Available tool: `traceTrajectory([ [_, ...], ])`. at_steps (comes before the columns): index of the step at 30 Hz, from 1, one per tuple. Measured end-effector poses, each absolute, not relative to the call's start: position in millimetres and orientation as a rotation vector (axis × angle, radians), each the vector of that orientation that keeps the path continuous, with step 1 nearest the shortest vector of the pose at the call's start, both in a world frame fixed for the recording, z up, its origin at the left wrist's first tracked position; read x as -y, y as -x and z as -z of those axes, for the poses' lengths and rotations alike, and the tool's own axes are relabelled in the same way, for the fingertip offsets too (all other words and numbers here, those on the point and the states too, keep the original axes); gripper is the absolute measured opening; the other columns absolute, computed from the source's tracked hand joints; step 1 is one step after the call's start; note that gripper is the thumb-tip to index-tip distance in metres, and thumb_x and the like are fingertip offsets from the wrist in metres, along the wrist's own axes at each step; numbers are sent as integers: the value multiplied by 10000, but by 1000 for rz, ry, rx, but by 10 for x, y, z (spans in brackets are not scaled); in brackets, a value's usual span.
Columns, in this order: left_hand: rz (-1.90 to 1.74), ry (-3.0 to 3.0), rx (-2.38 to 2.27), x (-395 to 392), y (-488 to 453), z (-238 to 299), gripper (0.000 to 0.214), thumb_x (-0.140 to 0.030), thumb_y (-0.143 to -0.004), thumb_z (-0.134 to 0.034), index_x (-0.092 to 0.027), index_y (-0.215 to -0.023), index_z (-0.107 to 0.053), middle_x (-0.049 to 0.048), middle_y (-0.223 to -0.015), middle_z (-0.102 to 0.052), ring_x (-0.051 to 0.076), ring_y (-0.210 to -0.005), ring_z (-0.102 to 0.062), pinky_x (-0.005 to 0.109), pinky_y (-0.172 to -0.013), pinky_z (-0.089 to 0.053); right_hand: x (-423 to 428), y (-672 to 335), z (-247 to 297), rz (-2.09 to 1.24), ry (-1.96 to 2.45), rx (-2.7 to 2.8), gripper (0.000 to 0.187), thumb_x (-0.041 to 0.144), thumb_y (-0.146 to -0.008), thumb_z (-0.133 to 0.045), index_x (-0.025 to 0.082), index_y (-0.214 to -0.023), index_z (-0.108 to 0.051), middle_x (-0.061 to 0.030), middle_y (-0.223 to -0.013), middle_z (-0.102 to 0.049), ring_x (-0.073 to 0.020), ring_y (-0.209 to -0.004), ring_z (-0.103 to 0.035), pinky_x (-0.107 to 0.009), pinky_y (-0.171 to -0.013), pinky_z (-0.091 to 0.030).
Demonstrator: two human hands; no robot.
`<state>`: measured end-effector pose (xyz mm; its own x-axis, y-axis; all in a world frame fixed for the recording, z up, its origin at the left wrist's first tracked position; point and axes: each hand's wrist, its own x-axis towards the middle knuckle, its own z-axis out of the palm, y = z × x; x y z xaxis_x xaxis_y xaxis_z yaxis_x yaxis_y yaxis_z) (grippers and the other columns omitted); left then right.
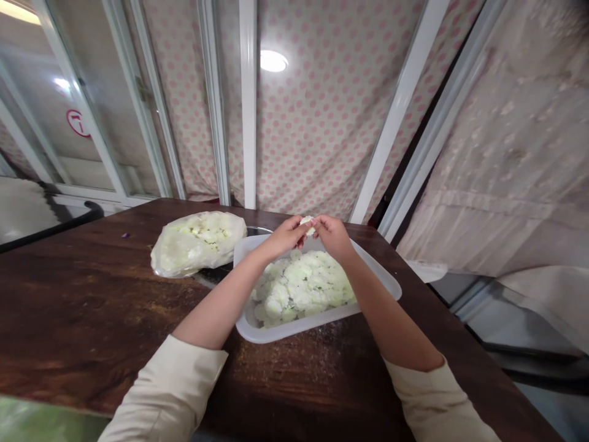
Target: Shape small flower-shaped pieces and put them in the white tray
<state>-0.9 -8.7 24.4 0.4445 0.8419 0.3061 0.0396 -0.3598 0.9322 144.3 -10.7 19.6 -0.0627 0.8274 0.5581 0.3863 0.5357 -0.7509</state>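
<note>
Pink-dotted curtains back a wooden table bearing cauliflower.

The left forearm and right forearm reach forward and inward from the bottom corners of the view, bare from the pale sleeves upward. They converge so that the left hand and right hand nearly meet, backs uppermost and wrists slightly bent. The fingers of both hands curl toward each other, their tips pinched closed together at the center.
</note>
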Motion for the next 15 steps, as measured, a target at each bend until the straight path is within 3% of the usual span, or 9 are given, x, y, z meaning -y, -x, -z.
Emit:
traceTrajectory([
  [4,-1032,-1730,-767,99,10,-250,248,-341,-845,-487,-174,-685,-399,-53,-501,-441,47,-419,-417,185,-426,-281,90,-1491,-170,-315,1090,1743,276,405,-814,-493,176,-675,-559,-6,-557,-566,-130,-539,-509,-251,-561,-367],
  [9,-1084,-1579,-696,128,19,-280,224,-307,-870,-445,-171,-698,-401,-55,-533,-424,37,-413,-411,174,-410,-255,58,-1582,-160,-97,1309,1718,258,352,-813,-511,183,-619,-506,-5,-540,-535,-135,-538,-473,-270,-571,-335],
  [15,-1092,-1597,-727,149,22,-291,212,-292,-858,-476,-168,-697,-416,-54,-504,-421,39,-405,-401,172,-406,-242,32,-1504,-172,-659,1014,1592,351,530,-793,-478,183,-766,-523,-5,-640,-541,-121,-572,-490,-231,-489,-348],
])
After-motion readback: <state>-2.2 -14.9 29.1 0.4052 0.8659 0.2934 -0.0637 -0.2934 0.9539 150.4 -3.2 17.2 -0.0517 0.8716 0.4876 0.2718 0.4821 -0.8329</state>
